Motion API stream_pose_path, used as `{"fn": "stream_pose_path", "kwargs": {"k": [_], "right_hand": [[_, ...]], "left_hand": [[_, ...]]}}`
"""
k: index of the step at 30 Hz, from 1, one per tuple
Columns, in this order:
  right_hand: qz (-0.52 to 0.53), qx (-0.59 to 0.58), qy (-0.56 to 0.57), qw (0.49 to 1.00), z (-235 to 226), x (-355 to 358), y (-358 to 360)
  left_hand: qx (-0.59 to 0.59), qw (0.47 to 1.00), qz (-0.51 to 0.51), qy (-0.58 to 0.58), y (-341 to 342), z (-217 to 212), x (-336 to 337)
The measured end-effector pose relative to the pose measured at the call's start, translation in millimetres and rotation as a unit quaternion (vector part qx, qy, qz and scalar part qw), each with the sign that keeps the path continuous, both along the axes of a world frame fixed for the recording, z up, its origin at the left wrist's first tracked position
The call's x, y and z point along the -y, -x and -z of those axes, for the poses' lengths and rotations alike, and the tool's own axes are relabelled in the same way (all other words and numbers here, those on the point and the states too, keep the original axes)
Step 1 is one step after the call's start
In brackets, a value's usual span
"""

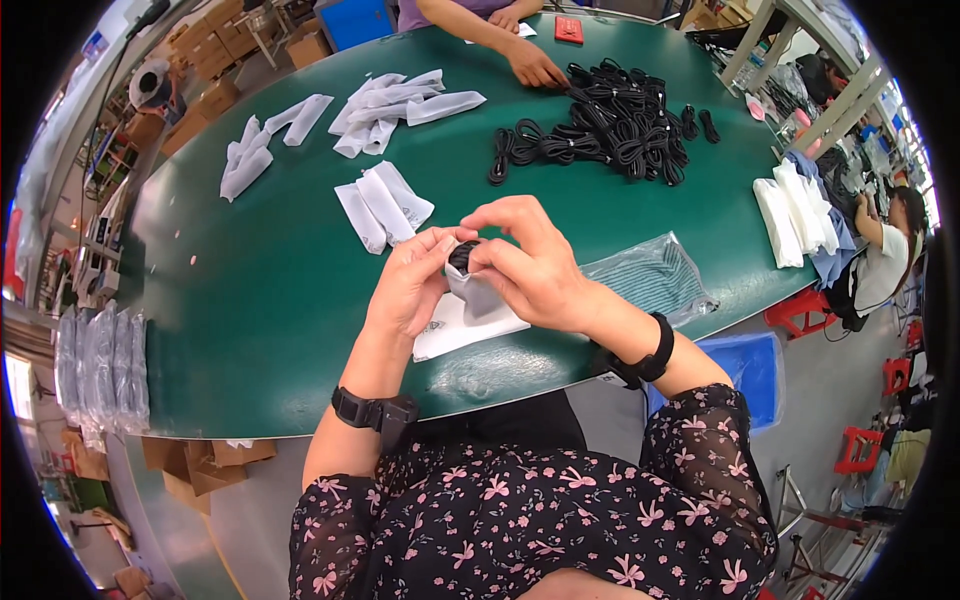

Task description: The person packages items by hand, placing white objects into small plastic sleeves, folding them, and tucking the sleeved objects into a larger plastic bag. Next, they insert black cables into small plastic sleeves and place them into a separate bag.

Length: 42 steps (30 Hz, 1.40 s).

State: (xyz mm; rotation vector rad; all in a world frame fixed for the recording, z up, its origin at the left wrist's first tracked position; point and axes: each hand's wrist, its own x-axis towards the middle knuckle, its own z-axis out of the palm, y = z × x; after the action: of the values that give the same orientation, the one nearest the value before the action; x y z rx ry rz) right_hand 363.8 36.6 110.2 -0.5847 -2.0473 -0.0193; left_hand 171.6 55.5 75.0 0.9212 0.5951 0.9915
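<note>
A coiled black cable [463,256] sits in the mouth of a translucent white bag [476,297], its top still showing above the rim. My left hand [408,285] pinches the bag's edge on one side. With bent fingers, my right hand [532,262] grips the cable and the bag's other side. Beneath them lie flat white bags [455,337] with small dark print, near the table's front edge. Just beyond my left hand are several filled or folded white bags [383,203].
A heap of coiled black cables [625,120] lies on the green table [250,330], where a co-worker's hand [535,65] touches it. More white bags [385,105] lie at the far left. A clear bag with striped contents [655,278] is at right; a blue bin [750,375] stands below.
</note>
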Motion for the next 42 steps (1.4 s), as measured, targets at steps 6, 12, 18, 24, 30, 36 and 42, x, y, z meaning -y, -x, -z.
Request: {"fn": "stream_pose_path", "kwargs": {"k": [6, 12, 18, 24, 30, 36, 42], "right_hand": [[-0.046, -0.077, 0.094, 0.992, -8.6, -30.6, 7.8], [0.224, 0.046, 0.218, 0.949, 34.0, -107.0, -8.1], [0.337, 0.223, 0.204, 0.892, 99.4, -138.9, -32.5], [0.312, 0.159, 0.307, 0.885, 110.4, -120.8, -49.4], [0.125, -0.048, 0.513, 0.848, 74.9, -22.1, -60.0], [0.149, 0.095, 0.227, 0.958, 67.1, 43.7, -71.3], [0.121, 0.188, 0.179, 0.958, 69.7, 53.9, -73.4]], "left_hand": [[0.057, 0.996, -0.055, -0.035, 17.6, -12.0, -17.8], [-0.239, 0.841, -0.411, -0.259, 43.3, -7.9, -36.3], [-0.443, 0.81, -0.09, -0.374, -33.2, 39.3, 33.9], [-0.527, 0.709, -0.115, -0.454, -58.2, 74.8, 44.8], [-0.511, 0.774, -0.115, -0.357, -56.4, 77.3, 42.9], [-0.461, 0.846, -0.12, -0.237, -51.6, 75.1, 42.1], [-0.39, 0.885, -0.127, -0.22, -51.7, 64.2, 44.8]]}}
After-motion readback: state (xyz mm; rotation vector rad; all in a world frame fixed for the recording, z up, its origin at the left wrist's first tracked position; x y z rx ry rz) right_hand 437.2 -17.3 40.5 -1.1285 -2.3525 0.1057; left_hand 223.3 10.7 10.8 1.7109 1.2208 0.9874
